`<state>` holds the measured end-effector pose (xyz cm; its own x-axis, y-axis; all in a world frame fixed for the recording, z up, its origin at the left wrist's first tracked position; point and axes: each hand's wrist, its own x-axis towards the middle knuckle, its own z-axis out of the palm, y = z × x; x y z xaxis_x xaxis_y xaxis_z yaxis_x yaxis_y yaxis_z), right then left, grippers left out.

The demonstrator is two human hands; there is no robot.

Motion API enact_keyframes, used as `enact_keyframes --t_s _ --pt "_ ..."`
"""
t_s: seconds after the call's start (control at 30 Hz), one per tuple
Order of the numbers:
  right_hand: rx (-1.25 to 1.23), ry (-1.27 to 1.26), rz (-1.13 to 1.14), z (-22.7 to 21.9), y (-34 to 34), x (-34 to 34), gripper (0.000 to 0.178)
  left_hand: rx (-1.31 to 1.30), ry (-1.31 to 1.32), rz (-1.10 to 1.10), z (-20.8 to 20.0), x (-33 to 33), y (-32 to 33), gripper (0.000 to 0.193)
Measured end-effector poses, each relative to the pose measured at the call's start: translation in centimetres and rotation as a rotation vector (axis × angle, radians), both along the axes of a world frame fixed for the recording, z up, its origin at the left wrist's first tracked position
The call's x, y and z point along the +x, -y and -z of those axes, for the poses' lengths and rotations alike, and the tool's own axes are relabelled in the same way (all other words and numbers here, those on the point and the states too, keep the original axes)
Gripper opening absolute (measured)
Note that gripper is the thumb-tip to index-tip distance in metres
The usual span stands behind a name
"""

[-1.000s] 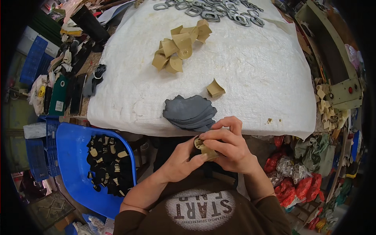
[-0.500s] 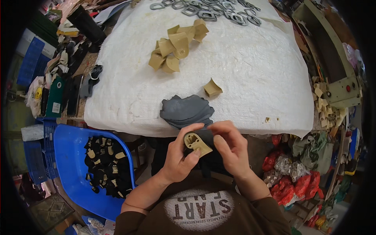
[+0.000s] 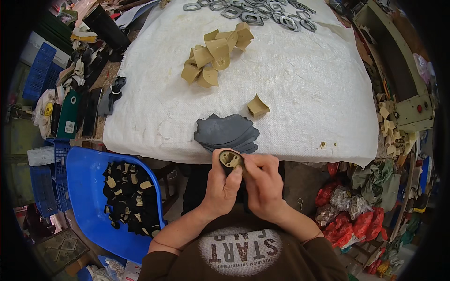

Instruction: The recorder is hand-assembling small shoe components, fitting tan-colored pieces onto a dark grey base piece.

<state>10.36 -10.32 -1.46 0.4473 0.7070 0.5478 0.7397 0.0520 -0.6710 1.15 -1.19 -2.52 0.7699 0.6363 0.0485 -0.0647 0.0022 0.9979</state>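
A tan plastic shoe heel is upright in my left hand, its hollowed end with holes facing up. Dark grey covering shows around its rim. My right hand is closed against the heel's right side, its fingertips pressing the covering there. How far the covering reaches below is hidden by my fingers. Just beyond my hands lies a stack of thin dark grey cover pieces at the table's near edge. One bare tan heel sits apart, to the stack's right and farther off.
Several bare tan heels are heaped farther back on the white-covered table. Grey oval rings lie at its far edge. A blue tub at lower left holds black-and-tan heels. Red plastic bags lie at lower right.
My right hand has come in from the right and closed against the heel, folding the loose grey piece around it. The heel has turned more upright in my left hand.
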Motion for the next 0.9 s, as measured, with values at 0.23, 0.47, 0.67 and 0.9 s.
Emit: enact_keyframes --t_s 0.23,0.47,0.67,0.9 --pt "-0.171 0.322 -0.046 -1.0 0.6 -0.3 0.046 -0.259 0.029 0.042 0.5 -0.6 0.2 0.041" --pt "-0.242 -0.524 -0.24 -2.7 1.8 4.6 0.044 -0.274 0.021 0.143 0.0 -0.5 -0.7 0.048" --pt "-0.321 -1.125 -0.571 -0.7 0.8 6.9 0.064 -0.136 0.066 0.3 -0.8 0.0 -0.3 0.059" --pt "-0.335 -1.246 -0.549 -0.9 0.6 6.8 0.069 -0.292 0.131 0.327 -1.4 0.5 -0.4 0.052"
